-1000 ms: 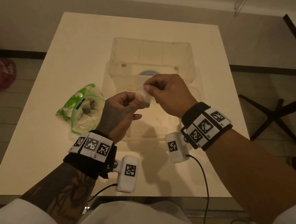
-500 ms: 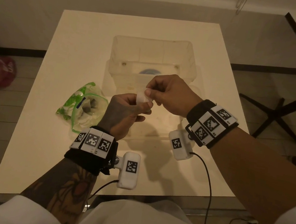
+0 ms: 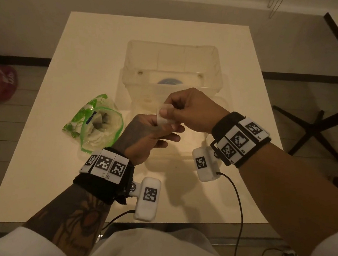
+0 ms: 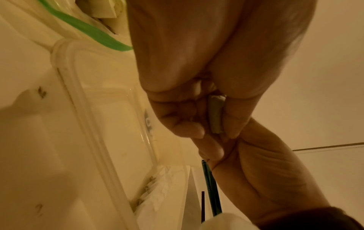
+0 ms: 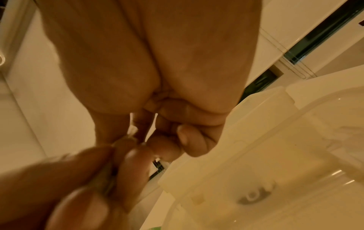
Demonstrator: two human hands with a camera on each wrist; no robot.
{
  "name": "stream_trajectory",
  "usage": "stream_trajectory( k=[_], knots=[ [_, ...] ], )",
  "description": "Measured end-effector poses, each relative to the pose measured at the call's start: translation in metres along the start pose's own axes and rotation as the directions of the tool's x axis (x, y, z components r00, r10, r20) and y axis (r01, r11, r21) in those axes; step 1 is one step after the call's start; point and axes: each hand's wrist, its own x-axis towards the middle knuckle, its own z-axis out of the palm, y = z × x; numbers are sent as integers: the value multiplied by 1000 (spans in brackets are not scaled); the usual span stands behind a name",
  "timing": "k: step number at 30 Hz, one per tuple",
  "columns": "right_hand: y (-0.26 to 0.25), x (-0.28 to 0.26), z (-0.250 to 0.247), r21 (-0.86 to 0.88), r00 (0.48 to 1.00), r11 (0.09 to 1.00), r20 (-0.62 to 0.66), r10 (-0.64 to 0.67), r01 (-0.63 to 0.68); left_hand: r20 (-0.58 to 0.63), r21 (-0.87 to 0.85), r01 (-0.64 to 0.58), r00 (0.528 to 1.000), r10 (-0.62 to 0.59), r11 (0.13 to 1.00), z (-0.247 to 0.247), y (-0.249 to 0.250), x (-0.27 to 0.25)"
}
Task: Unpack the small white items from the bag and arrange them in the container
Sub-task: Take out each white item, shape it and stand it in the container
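Both hands meet above the clear lid in front of the clear plastic container [image 3: 217, 69]. My left hand [image 3: 153, 129] pinches a small white item [image 3: 164, 118] from below, and my right hand [image 3: 184, 110] pinches its upper end between thumb and forefinger. From the left wrist view the small white item [image 4: 215, 115] shows as a thin pale strip between my fingers. A green-edged clear bag [image 3: 97, 124] with more white items in it lies open on the table to the left of my left hand.
The container stands mid-table on the cream table [image 3: 83, 52], with a clear lid [image 3: 214, 121] lying flat in front of it under my hands. A blue round mark shows on the container floor. A dark table base [image 3: 313, 134] stands on the floor at the right.
Both hands have shifted slightly right and closer together, still working the white item between them. The bag and the container have not moved.
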Motion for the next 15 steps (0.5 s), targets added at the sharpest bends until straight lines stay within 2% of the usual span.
stream_trajectory(
  k=[6,10,15],
  knots=[
    [0,1,-5,-47,1000,999,9,-1,2,-18,-53,3,1000,-4,999,-2,7,-3],
    [-2,1,-9,-101,1000,995,0,10,-10,-46,73,-76,996,79,994,-7,5,-2],
    [-3,0,-6,-44,998,999,53,-28,31,-44,81,-55,997,59,995,-5,5,-4]
  ],
)
